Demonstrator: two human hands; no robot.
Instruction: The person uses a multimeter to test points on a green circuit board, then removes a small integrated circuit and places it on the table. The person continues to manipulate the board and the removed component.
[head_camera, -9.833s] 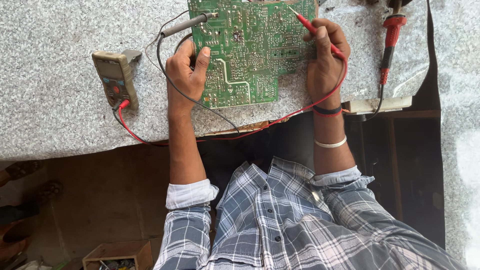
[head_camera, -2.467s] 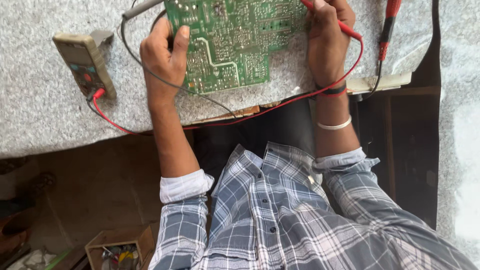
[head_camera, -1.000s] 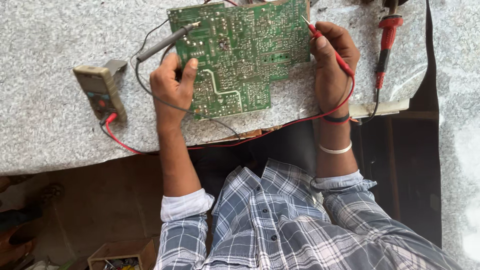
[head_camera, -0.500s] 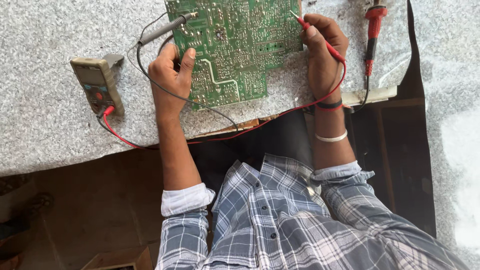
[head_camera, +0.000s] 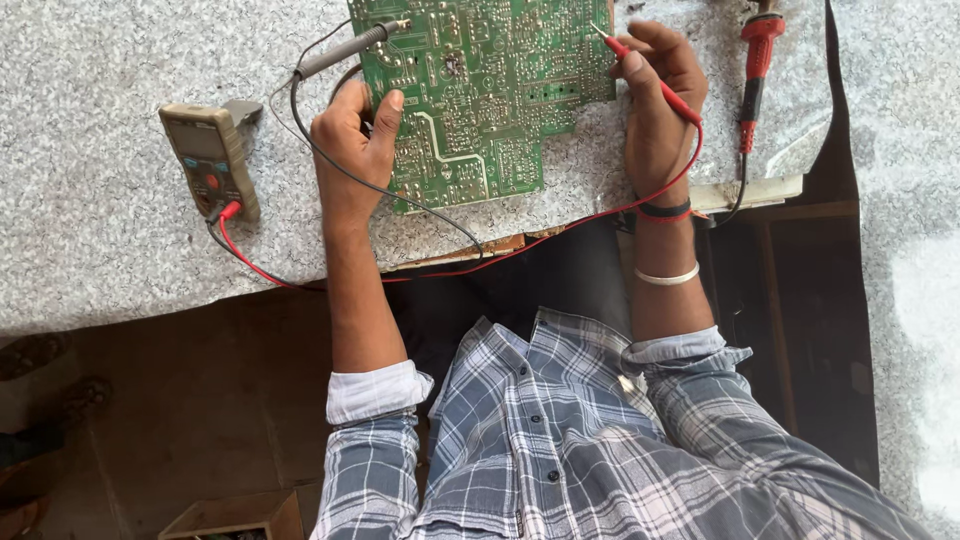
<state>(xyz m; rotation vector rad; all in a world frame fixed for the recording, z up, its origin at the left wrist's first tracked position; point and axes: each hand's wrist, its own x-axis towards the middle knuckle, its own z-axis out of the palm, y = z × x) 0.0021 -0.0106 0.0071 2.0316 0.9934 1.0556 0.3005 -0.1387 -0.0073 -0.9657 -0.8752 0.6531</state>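
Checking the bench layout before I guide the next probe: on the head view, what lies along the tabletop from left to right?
Multimeter → left hand → green circuit board → right hand holding the red probe → red-handled tool lying at the far right.

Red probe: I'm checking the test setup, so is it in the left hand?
No, the right hand holds the red probe; the left hand grips the board.

Left hand and right hand, fingers curled.

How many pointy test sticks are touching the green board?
2: a black probe at the board's top left corner, a red probe in the right hand at its right edge.
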